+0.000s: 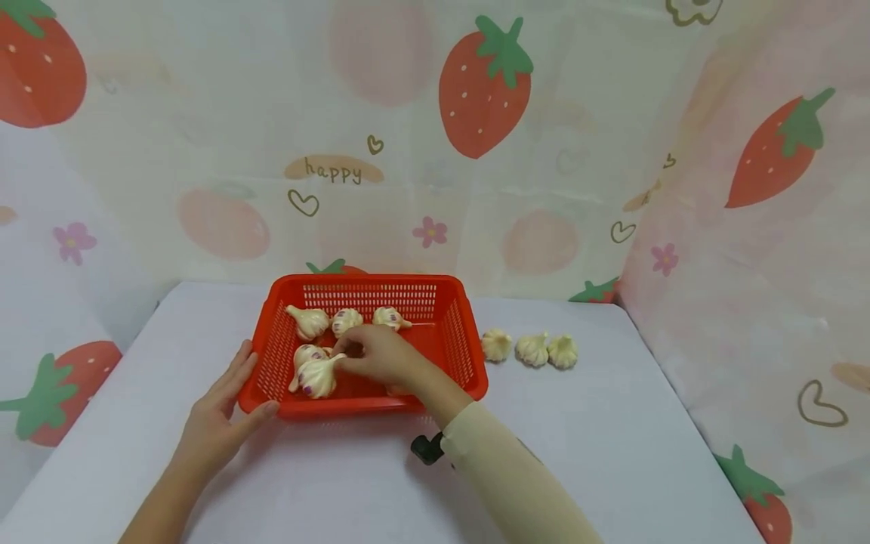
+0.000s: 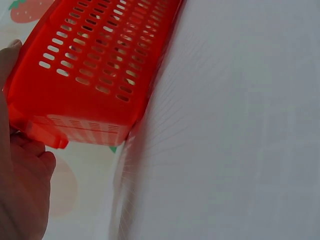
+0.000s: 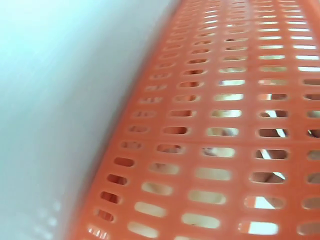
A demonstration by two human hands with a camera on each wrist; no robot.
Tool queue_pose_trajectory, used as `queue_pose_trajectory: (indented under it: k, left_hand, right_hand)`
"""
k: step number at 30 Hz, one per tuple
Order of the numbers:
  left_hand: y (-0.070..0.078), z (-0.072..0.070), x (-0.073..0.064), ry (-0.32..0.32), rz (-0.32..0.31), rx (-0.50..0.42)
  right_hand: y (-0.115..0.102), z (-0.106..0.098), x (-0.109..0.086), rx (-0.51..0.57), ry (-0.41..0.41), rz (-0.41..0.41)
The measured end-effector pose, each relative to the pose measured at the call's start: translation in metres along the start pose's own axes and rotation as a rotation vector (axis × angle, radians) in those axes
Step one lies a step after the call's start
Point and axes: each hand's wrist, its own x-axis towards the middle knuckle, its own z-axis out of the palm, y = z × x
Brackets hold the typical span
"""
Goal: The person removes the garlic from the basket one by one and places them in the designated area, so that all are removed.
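Note:
A red plastic basket (image 1: 469,332) with slotted walls stands on the table and holds several white garlic bulbs with purple marks. Over its front left part, my right hand (image 1: 381,353) pinches the stem of one garlic bulb (image 1: 317,379), which lies against another bulb (image 1: 309,353). At the basket's left end, my left hand (image 1: 219,423) rests with straight fingers along the outer side and the thumb at the front corner rim. The left wrist view shows its fingertips (image 2: 46,161) by the rim. In the right wrist view, the slotted wall (image 3: 215,125) hides the right hand.
Three cream garlic bulbs (image 1: 532,350) lie in a row on the white table (image 1: 612,438), right of the basket. A small black object (image 1: 427,449) shows beside the right sleeve. A strawberry-print cloth (image 1: 381,113) hangs behind the table and along its sides.

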Motion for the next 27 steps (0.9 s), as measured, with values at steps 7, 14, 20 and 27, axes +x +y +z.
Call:
queue_pose_trajectory:
  k: [7, 14, 20, 27]
  left_hand:
    - [0.002, 0.001, 0.000, 0.008, 0.004, -0.002]
    - [0.001, 0.001, 0.001, 0.013, 0.006, 0.007]
    - [-0.002, 0.001, 0.000, 0.021, 0.015, 0.000]
    - [-0.001, 0.001, 0.000, 0.023, 0.026, -0.015]
  right_hand:
    - [-0.007, -0.009, -0.015, -0.126, 0.128, -0.065]
    - [-0.008, -0.017, -0.033, -0.132, 0.216, -0.044]
    - [-0.001, -0.025, -0.050, 0.029, 0.308, -0.074]
    - [0.004, -0.037, -0.073, 0.193, 0.402, -0.051]
